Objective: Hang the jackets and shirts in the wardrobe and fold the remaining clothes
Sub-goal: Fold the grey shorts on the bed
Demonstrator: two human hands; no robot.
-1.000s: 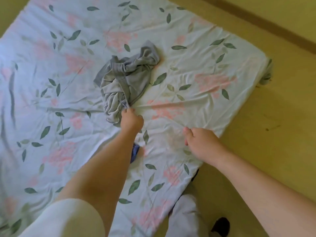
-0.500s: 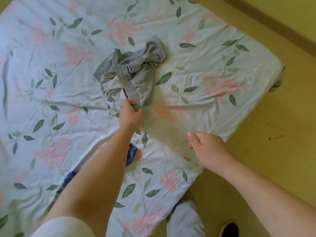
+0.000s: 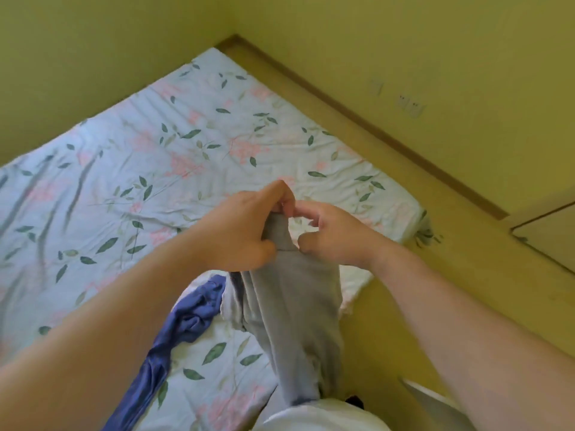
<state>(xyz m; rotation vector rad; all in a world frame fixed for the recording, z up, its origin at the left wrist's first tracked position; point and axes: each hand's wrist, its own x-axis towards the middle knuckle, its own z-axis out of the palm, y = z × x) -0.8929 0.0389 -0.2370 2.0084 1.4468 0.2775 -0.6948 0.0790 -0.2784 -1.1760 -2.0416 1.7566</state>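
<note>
A grey garment [image 3: 292, 309] hangs in the air in front of me, above the near corner of the bed. My left hand [image 3: 245, 231] grips its top edge, fingers curled round the cloth. My right hand [image 3: 329, 234] is right beside it, fingers curled at the same top edge and thumb against the cloth. A blue garment [image 3: 174, 340] lies crumpled on the floral sheet [image 3: 130, 188], partly hidden under my left forearm.
The mattress lies on a yellowish floor [image 3: 466, 275] in the corner of a room with yellow-green walls. A brown skirting board [image 3: 373, 126] runs along the right wall. A pale door or panel edge [image 3: 550, 234] shows at far right.
My left hand lifted the grey garment off the bed and pulled it toward me. My right hand came up from the sheet to its top edge. My view tilted up toward the room corner.
</note>
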